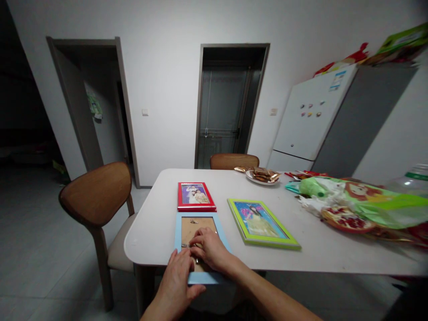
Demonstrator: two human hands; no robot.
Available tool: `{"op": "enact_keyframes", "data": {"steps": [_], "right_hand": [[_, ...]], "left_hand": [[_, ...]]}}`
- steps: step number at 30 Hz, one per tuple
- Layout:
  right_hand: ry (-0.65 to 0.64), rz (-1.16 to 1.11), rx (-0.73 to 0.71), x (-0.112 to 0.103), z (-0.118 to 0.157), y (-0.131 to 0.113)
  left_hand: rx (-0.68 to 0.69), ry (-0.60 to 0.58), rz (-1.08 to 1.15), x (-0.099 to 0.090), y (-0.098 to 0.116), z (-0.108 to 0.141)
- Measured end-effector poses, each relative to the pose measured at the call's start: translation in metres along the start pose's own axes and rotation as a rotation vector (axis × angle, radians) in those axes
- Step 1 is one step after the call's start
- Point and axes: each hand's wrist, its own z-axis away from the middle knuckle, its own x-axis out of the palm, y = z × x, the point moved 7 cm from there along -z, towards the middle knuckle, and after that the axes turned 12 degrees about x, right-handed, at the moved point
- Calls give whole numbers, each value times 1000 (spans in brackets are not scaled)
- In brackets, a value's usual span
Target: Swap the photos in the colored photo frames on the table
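Note:
A light blue picture frame [216, 225] lies back side up at the near edge of the white table, showing its brown backing board [190, 229] and small metal fittings [193, 221]. My left hand [179, 278] grips the frame's near left corner, fingers over the side and thumb at the front edge. Over the backing board, my right hand [212, 250] has its fingers bent and drawn together near the left side; whatever is between the fingertips is hidden. A red picture frame [197, 208] touches the blue one's far edge. To the right lies a lime green picture frame [272, 243], picture up.
On the white table [150, 218], a plate [261, 180] of wrapped snacks stands at the back. Plastic bags [377, 203] and a cut pomegranate [347, 218] crowd the right side. One wooden chair [100, 196] is at the left, another chair [234, 161] behind the table.

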Motion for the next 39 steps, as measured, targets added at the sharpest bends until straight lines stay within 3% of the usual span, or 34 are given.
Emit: {"op": "enact_keyframes", "data": {"steps": [16, 20, 23, 28, 31, 39], "right_hand": [[81, 61, 65, 15, -17, -14], [80, 110, 164, 15, -17, -9], [38, 97, 158, 14, -23, -6], [186, 183, 244, -6, -42, 17], [191, 233, 293, -8, -50, 28], [146, 242, 267, -8, -47, 24]], "left_hand": [[-6, 53, 101, -7, 6, 0], [5, 72, 110, -8, 7, 1], [26, 77, 101, -5, 6, 2], [69, 72, 69, -1, 3, 3], [73, 60, 67, 0, 1, 4], [93, 94, 105, -4, 3, 3]]}}
